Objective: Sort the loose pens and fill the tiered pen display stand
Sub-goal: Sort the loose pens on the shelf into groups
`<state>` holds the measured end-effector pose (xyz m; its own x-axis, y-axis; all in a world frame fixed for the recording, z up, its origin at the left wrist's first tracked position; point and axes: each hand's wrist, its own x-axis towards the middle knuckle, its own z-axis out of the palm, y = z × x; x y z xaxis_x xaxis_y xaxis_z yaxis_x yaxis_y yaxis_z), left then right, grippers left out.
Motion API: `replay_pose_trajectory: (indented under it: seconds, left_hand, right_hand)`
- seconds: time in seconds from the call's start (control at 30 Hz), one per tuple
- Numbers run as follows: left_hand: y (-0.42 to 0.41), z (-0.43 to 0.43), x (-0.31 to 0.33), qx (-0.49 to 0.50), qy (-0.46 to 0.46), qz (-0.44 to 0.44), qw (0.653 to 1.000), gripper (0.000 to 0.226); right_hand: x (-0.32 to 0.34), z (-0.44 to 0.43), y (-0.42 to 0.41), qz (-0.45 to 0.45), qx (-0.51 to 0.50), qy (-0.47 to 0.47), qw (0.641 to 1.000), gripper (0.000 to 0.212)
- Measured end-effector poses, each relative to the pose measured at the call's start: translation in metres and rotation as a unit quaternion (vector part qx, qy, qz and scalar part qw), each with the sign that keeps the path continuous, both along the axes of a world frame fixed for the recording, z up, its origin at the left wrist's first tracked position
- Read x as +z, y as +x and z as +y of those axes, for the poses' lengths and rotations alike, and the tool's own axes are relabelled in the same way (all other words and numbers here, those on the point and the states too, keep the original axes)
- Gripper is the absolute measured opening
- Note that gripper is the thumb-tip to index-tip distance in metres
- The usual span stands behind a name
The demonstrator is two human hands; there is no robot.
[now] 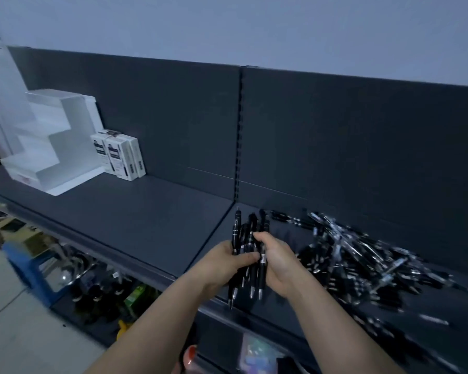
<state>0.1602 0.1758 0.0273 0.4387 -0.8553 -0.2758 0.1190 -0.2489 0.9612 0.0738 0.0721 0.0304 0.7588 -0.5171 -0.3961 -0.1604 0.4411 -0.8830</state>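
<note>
Both hands, left hand (227, 259) and right hand (277, 261), clamp one bundle of pens (250, 247) upright, likely squaring it for the stand (52, 147) at ten o'clock.

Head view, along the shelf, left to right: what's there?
white tiered stand → white pen boxes → bundle of black pens gripped by left hand and right hand → loose pen pile
</note>
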Motion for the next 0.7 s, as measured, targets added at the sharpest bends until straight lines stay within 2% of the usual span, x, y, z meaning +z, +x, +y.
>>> replay_pose_trajectory:
  seconds: [0.1,0.3,0.7]
  left_hand:
    - [0.041,0.031,0.0,0.025,0.004,0.01,1.0,0.022]
    - [0.114,0.062,-0.009,0.075,0.017,0.011,0.997,0.024]
    - [0.262,0.059,-0.03,0.143,0.067,0.011,0.987,0.023]
  right_hand:
    - [0.0,0.028,0.043,-0.001,0.029,0.012,1.0,0.034]
    - [-0.016,0.042,0.124,0.091,0.114,-0.113,0.983,0.032]
    - [-0.031,0.031,0.275,0.1,0.153,-0.1,0.978,0.025]
